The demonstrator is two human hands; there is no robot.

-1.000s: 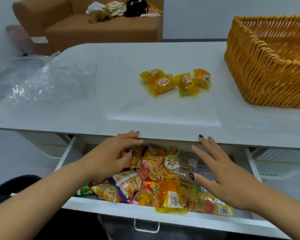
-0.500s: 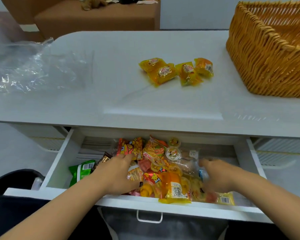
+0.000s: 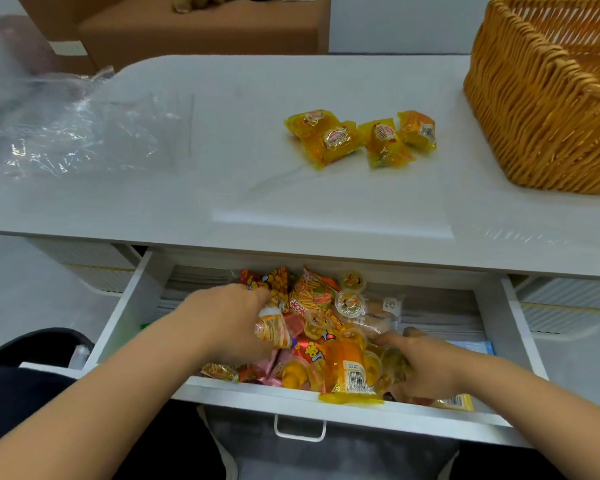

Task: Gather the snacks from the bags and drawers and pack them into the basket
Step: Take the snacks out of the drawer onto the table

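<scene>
An open white drawer under the tabletop holds a heap of snacks: jelly cups, orange and red packets, a yellow pouch with a barcode. My left hand is down in the left of the heap, fingers curled round an orange snack packet. My right hand lies on the right of the heap, fingers bent over the snacks; whether it holds any is hidden. Several yellow wrapped snacks lie on the white table. The wicker basket stands at the back right.
A crumpled clear plastic bag lies on the table's left end. A brown sofa stands behind the table. The drawer's metal handle is near my lap.
Both hands went from the table's edge down into the drawer. My left hand has closed on an orange packet; my right hand has moved further over the heap's right side.
</scene>
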